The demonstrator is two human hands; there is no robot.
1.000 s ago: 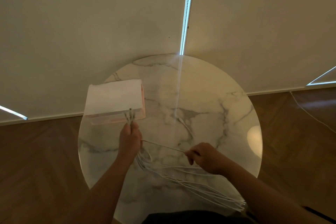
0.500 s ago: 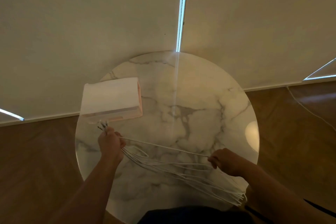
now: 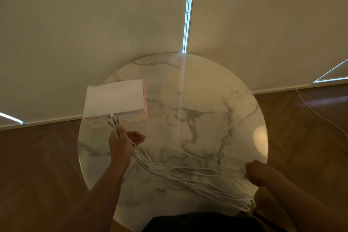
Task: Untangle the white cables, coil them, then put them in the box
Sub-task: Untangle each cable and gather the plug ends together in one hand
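Note:
Several white cables stretch across the round marble table from left to lower right. My left hand grips their plug ends, which stick up just in front of the pale pink box at the table's left. My right hand pinches one cable at the table's right edge and holds it taut. The far cable ends hang over the near right rim.
The box is open with its white inside facing up. Behind the table hang beige blinds with a bright gap. Wooden floor surrounds the table, and another thin cable lies on it at right.
My right hand has slid rightward along one cable from the table's middle to its right edge. My left hand shifted left, then back right, still holding the plug ends near the box.

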